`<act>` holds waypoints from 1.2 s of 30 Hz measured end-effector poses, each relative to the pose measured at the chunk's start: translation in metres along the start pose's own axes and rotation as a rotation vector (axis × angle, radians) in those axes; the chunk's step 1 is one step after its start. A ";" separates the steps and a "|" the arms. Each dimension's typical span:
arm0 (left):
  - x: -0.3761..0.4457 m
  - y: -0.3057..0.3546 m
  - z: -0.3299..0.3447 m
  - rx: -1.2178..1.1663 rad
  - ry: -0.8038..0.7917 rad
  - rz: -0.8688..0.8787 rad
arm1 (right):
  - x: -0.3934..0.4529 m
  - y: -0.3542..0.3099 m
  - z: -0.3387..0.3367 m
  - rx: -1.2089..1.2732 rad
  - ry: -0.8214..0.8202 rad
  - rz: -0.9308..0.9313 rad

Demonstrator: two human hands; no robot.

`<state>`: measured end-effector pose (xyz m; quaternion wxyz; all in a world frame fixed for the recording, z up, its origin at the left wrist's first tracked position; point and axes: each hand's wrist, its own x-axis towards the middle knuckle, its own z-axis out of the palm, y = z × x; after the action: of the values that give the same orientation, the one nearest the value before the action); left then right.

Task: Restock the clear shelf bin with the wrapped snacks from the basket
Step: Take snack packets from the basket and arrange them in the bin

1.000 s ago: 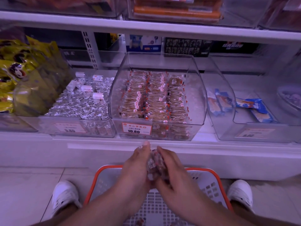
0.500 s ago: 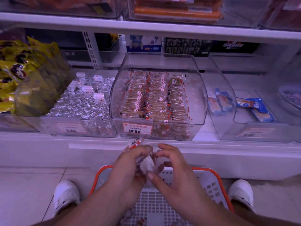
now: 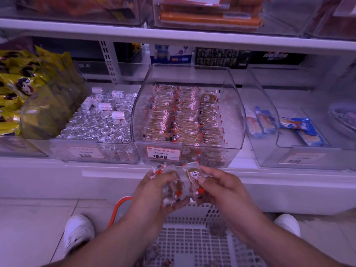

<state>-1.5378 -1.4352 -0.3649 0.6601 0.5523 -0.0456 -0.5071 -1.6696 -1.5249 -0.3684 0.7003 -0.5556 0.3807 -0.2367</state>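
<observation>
Snacks were nearly out of the white perforated plastic basket with the orange rim (image 3: 192,245): only a few loose wrapped pieces showed on its floor, so by my reading the restocking was well along, with one more handful and those leftovers to go. Above the basket, the left hand (image 3: 154,191) was closed around a bunch of clear-wrapped brown snacks with red-and-white ends (image 3: 171,187), while the right hand (image 3: 221,187) pinched a single brown wrapped snack (image 3: 193,175) between thumb and fingertips. Beyond them, on the white shelf, the clear plastic shelf bin with the orange price label (image 3: 236,132) held three tidy rows of the same snacks, with a bare strip down its right side waiting to be filled.

A second earlier both hands were pressed together around one clump, low over the basket; since then they had risen toward the bin front and parted, the right one drawing a piece out of the bunch.
</observation>
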 end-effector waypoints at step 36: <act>-0.007 0.006 0.018 0.635 -0.248 0.444 | -0.006 -0.020 0.023 0.350 -0.132 -0.038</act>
<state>-1.5483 -1.4431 -0.3501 0.5395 0.6402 -0.3974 -0.3756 -1.6531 -1.5124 -0.3458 0.8050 -0.4467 0.2764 -0.2757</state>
